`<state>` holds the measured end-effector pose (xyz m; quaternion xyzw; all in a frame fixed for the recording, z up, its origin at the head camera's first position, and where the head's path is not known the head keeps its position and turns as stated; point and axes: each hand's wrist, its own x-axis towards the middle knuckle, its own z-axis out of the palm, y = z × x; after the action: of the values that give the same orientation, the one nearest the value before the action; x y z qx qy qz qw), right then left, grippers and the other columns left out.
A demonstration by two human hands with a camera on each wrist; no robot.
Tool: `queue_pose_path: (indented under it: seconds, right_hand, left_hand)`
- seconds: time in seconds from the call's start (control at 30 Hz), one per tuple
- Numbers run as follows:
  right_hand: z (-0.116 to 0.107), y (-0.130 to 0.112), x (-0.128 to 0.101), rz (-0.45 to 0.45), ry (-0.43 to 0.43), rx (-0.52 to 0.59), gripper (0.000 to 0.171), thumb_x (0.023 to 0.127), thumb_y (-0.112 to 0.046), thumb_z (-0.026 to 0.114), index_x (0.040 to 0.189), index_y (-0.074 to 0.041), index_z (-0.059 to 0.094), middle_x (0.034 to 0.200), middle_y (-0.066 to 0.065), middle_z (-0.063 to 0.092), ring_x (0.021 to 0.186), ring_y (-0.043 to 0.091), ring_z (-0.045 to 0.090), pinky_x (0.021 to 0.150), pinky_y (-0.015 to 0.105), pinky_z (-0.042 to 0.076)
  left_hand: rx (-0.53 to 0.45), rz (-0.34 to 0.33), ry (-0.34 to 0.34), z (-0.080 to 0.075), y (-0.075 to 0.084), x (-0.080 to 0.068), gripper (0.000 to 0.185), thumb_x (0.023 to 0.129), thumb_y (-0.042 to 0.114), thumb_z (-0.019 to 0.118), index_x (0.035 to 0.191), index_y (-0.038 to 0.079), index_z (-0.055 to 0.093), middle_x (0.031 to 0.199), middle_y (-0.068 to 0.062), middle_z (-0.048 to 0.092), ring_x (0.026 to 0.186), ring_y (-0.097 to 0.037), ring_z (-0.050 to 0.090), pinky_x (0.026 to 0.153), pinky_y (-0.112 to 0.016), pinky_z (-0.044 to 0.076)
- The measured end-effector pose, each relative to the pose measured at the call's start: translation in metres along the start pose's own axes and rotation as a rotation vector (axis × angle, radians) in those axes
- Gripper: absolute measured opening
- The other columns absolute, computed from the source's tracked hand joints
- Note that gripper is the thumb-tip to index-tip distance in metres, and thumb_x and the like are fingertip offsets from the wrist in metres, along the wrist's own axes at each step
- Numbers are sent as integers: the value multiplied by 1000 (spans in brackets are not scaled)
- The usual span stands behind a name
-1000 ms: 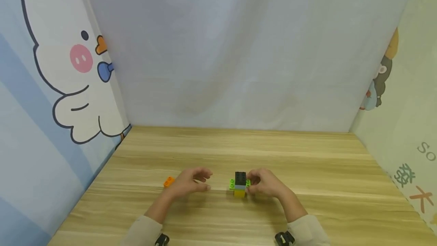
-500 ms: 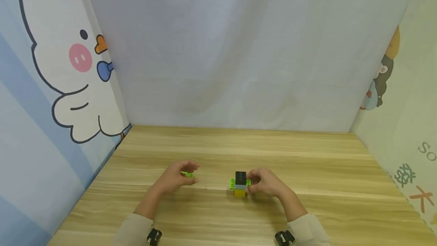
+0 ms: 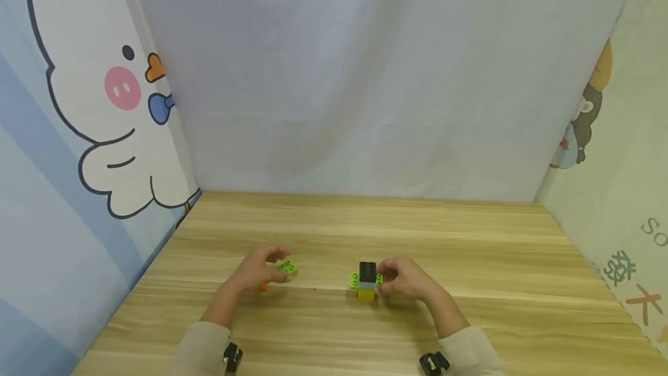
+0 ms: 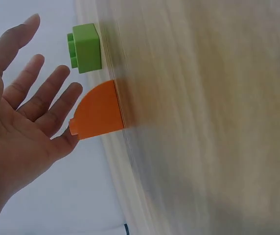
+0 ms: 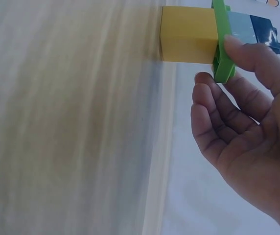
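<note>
Comparing frames, we see our left hand (image 3: 258,271) has swung out to 9 o'clock, fingers spread loosely beside the green brick (image 3: 288,268) and orange piece (image 4: 98,111), while our right hand (image 3: 404,278) still pinches the stacked tower (image 3: 367,281) mid-table.

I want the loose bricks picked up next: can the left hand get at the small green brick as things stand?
Probably yes. The left hand is open with fingers spread right beside the small green brick, nothing between them; the orange curved brick sits next to it, not covering it.
</note>
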<state>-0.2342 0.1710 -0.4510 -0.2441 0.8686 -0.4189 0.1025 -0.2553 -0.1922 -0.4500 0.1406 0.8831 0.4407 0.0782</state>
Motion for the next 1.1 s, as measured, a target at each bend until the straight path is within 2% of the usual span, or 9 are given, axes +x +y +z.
queue_pose_path:
  seconds: [0.1,0.23,0.4,0.53,0.77,1.1]
  right_hand:
    - [0,2,1,4,4,-1,28,83,-4,80,107,8,70,91,5,69,83,13,60,75,27,53]
    - [0,2,2,7,5,-7,27,83,-5,80,106,6,70,91,4,69,83,13,60,75,27,53]
    - [-1,1,1,7,-6,-6,30,85,-5,79,110,9,70,94,6,70,85,13,61,76,28,54]
    - [-2,1,0,2,-7,-7,34,85,-6,78,114,11,69,97,9,71,87,15,62,78,31,55]
    - [-3,2,-2,-64,8,-9,31,85,-10,77,108,9,69,94,7,70,85,13,62,76,32,56]
    - [0,3,0,4,2,-12,32,84,-5,79,111,9,70,98,8,72,88,15,63,78,29,55]
  left_hand:
    - [16,-12,-11,-3,-3,3,55,83,10,86,132,-4,64,133,-24,64,127,-47,56,106,-61,46]
    - [16,0,-36,-6,-10,6,54,80,8,87,127,-8,65,121,-21,68,115,-40,62,100,-55,51]
    - [26,8,-61,-6,-18,9,45,79,7,88,117,-7,68,108,-13,71,102,-27,65,92,-47,55]
    - [27,-11,-51,-4,-21,10,38,79,4,87,112,-5,71,103,-11,71,96,-24,65,88,-44,56]
    - [35,-47,-2,0,-18,11,38,76,0,88,109,-8,71,101,-11,71,94,-24,66,88,-45,56]
    - [65,-78,20,-1,-19,12,36,77,3,87,109,-6,71,101,-11,71,95,-25,65,90,-46,56]
